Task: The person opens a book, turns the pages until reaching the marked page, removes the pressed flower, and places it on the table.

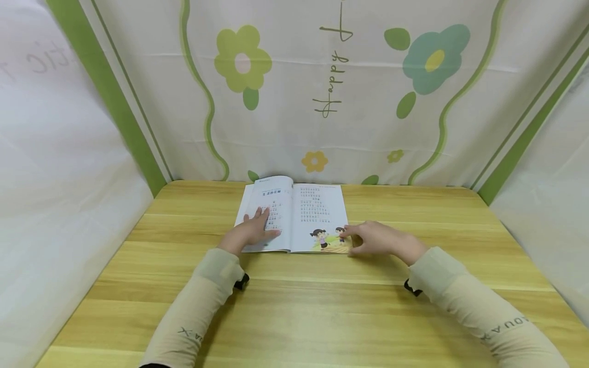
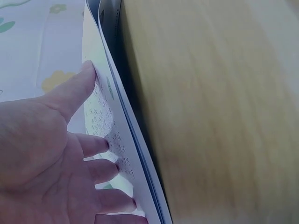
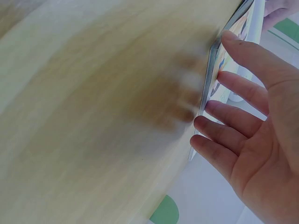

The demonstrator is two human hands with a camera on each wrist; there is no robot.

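Observation:
An open book [image 1: 333,204] with printed text lies on the table, its right page showing a drawing of two children [image 1: 320,237]. My left hand [image 1: 250,230] rests on the left page with its fingers spread. In the left wrist view, the left thumb [image 2: 77,88] and fingertips touch that page, and the loose leaves bow up at the edge. At the book's lower right corner is my right hand [image 1: 379,237], its fingers touching the page's edge. In the right wrist view, the right thumb [image 3: 254,56] meets the corner and the other fingers are nearly straight.
The wooden table [image 1: 313,317] reaches toward me and to both sides of the book. Behind it hangs a white cloth [image 1: 285,122] with printed flowers. White cloth walls stand at left and right.

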